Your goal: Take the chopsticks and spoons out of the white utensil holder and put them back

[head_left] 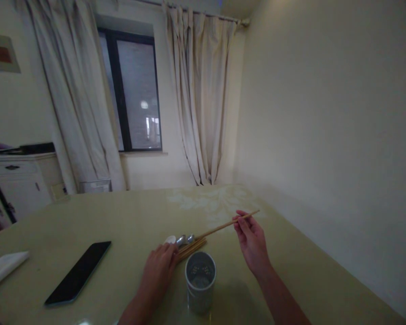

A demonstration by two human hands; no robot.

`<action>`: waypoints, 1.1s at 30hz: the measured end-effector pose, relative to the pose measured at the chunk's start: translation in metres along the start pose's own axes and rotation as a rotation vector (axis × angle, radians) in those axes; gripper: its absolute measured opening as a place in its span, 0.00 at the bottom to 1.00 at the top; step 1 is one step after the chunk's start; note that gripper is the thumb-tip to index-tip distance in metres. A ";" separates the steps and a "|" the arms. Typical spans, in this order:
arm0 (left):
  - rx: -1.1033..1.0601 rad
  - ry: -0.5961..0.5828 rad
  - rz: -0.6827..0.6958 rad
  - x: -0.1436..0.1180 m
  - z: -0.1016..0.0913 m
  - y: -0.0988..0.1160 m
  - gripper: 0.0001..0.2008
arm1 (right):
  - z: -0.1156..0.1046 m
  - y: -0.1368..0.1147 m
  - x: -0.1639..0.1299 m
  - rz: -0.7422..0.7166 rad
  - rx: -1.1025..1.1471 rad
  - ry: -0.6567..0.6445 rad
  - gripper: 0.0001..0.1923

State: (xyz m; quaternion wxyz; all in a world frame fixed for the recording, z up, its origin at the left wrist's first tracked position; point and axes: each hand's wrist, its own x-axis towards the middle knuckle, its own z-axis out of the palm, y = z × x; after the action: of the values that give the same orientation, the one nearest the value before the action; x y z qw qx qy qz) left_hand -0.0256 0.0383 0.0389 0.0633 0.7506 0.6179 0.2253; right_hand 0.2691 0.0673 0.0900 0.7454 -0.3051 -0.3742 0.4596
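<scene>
My right hand (252,239) pinches a wooden chopstick (219,228) near one end. It slants down to the left, its far tip by the spoons. My left hand (160,266) curls over the near end of a bundle of wooden chopsticks (192,248) lying on the table. Several spoons lie with the bundle: two shiny metal spoon bowls (185,239) and a white one (170,239) show beyond my fingers, their handles hidden under my left hand. Between my hands stands an upright cylindrical holder (201,302), with small drain holes in its bottom and nothing inside.
A dark phone (79,273) lies to the left on the pale glossy table (128,216). A white object (6,268) sits at the far left edge. The table's right side runs along a bare wall (325,135). Curtains (203,99) and a window stand behind.
</scene>
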 end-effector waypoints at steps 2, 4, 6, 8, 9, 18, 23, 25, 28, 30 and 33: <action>0.081 -0.048 0.001 -0.002 0.001 0.002 0.13 | 0.006 -0.005 -0.007 -0.011 -0.041 -0.038 0.24; 0.106 -0.081 0.006 -0.003 0.003 0.004 0.11 | 0.013 -0.005 -0.015 -0.011 -0.101 -0.111 0.23; 0.100 -0.094 0.004 -0.003 0.004 0.004 0.10 | 0.020 -0.001 -0.024 0.008 -0.166 -0.210 0.22; 0.082 -0.109 -0.006 -0.003 0.005 0.004 0.10 | 0.027 0.004 -0.031 0.046 -0.231 -0.326 0.22; 0.075 -0.114 -0.014 -0.003 0.005 0.003 0.10 | 0.030 0.007 -0.035 0.068 -0.256 -0.376 0.23; 0.039 -0.122 -0.036 -0.005 0.004 0.004 0.07 | 0.040 0.024 -0.048 0.199 -0.253 -0.414 0.21; 0.059 -0.121 -0.021 -0.005 0.002 0.007 0.08 | 0.037 0.035 -0.043 0.160 -0.242 -0.334 0.25; 0.078 -0.095 -0.007 -0.005 -0.001 0.008 0.08 | 0.034 0.046 -0.043 0.231 -0.190 -0.259 0.29; 0.011 -0.017 0.012 -0.005 -0.005 0.011 0.09 | 0.030 0.066 -0.043 0.367 -0.174 -0.190 0.32; -0.124 0.046 0.009 -0.006 -0.005 0.014 0.10 | 0.028 0.076 -0.042 0.425 -0.214 -0.215 0.32; -0.346 0.109 0.018 -0.006 0.001 0.019 0.10 | 0.029 0.083 -0.042 0.446 -0.259 -0.317 0.30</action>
State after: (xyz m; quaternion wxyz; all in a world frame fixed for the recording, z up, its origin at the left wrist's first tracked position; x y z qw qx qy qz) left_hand -0.0084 0.0279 0.0433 0.1561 0.7208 0.5656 0.3692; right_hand 0.1948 0.0644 0.0274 0.5130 -0.3968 -0.4653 0.6024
